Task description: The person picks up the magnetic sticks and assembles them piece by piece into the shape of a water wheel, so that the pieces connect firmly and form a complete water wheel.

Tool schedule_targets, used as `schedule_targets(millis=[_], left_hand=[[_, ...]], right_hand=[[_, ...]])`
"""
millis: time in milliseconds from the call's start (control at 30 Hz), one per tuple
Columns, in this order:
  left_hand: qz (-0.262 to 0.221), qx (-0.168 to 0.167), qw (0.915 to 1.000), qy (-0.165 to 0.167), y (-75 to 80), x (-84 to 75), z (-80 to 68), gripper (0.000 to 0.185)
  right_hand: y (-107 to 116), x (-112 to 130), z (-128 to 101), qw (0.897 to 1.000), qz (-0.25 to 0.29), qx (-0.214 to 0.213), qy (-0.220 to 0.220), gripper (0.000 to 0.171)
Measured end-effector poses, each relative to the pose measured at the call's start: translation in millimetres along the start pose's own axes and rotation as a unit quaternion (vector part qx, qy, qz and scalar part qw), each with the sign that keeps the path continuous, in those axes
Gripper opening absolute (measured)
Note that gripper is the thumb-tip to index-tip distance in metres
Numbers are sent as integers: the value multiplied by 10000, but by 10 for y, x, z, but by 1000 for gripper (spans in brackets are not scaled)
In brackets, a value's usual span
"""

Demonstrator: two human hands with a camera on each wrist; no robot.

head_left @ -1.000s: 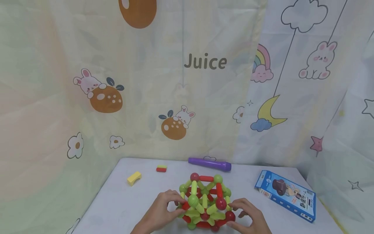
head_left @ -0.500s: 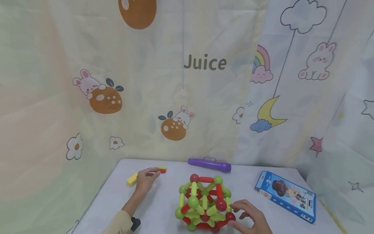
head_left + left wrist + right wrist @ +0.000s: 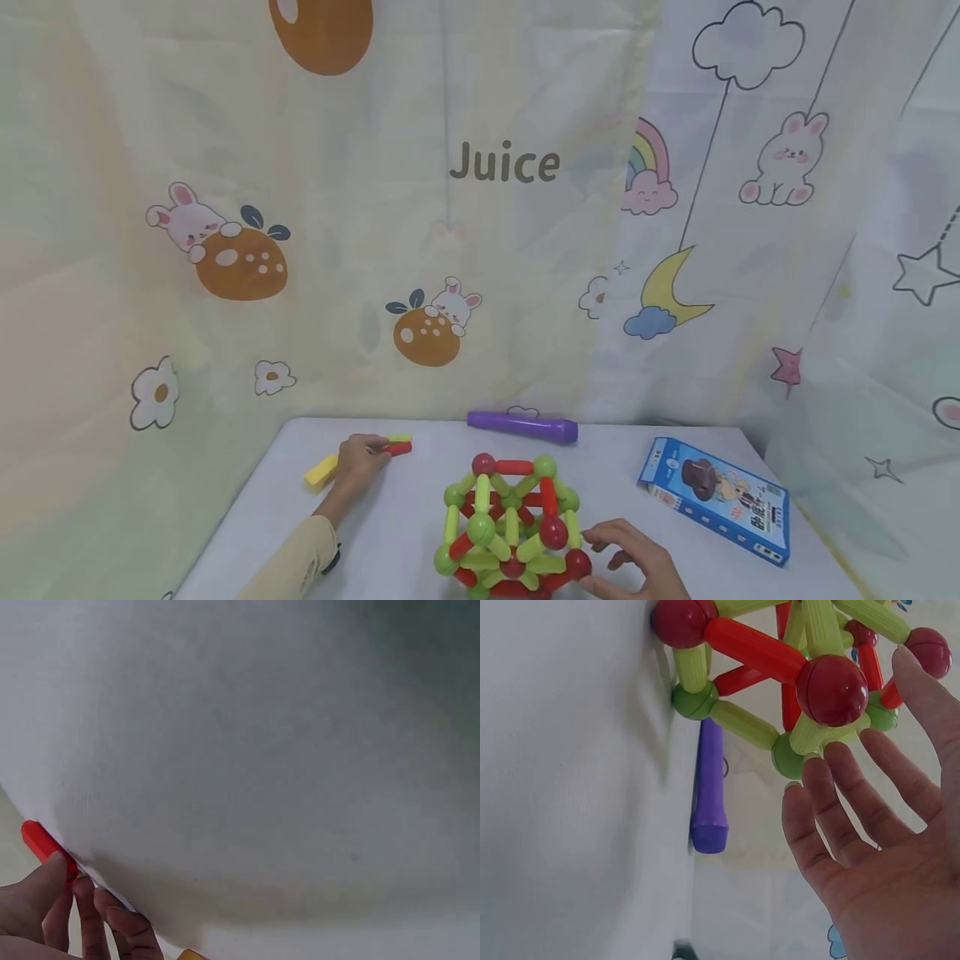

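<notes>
At the table's far left, my left hand [image 3: 362, 463] pinches one end of a red rod [image 3: 46, 847] between thumb and fingers. A yellow-green rod [image 3: 400, 438] lies just behind the red one. My right hand [image 3: 633, 560] is at the right side of a ball-and-rod model [image 3: 512, 525], built from red and yellow-green rods joined by dark red and green balls. Its fingers are loosely extended in the right wrist view, with the fingertips right at the model's lower edge and the thumb tip by a dark red ball [image 3: 928, 652].
A yellow arch-shaped block [image 3: 321, 473] lies beside the left hand. A purple microphone-shaped stick [image 3: 522, 427] lies along the table's back edge. To the right is a blue printed box [image 3: 720, 498]. Printed curtains [image 3: 517, 333] hang behind the white table [image 3: 375, 533].
My left hand has left the model, reached to the back left and taken hold of the red rod. My right hand has stayed beside the model. The head view has shifted slightly.
</notes>
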State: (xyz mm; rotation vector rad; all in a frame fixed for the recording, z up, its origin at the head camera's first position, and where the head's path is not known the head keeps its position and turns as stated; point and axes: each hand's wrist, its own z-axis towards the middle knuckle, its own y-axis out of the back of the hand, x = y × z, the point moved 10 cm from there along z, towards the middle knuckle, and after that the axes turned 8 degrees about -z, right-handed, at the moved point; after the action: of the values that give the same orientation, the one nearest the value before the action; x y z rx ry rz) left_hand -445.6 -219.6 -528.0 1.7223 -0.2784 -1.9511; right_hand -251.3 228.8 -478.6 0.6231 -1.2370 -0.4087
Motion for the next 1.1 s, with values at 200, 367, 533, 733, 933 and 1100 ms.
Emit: schedule_targets(millis=[200,367,533,733,933,1100], left_hand=[[334,121,9993,59,-18,-12,-59,14],[344,280,9990,68,52,-45,-237,12],[135,448,9987,-176,125,-296,-504,12],[-44,593,9966,-576,175,-782,-880,17],[-223,921,9907,-976,160,-1219,-1196,21],[-236,1048,9873,-1173,132,-1457,-1360,22]], right_hand=[[-24,-6,-5,10000,30,75,-12,42],[-37,10,-7,9998,18,180,61,42],[-7,-13,-18,9998,-51,175,0,43],[-11,-46,-39,9996,-41,255,-132,44],[-30,-29,-28,9995,-26,277,-162,45],[-28,-22,-41,9996,-9,262,-108,43]])
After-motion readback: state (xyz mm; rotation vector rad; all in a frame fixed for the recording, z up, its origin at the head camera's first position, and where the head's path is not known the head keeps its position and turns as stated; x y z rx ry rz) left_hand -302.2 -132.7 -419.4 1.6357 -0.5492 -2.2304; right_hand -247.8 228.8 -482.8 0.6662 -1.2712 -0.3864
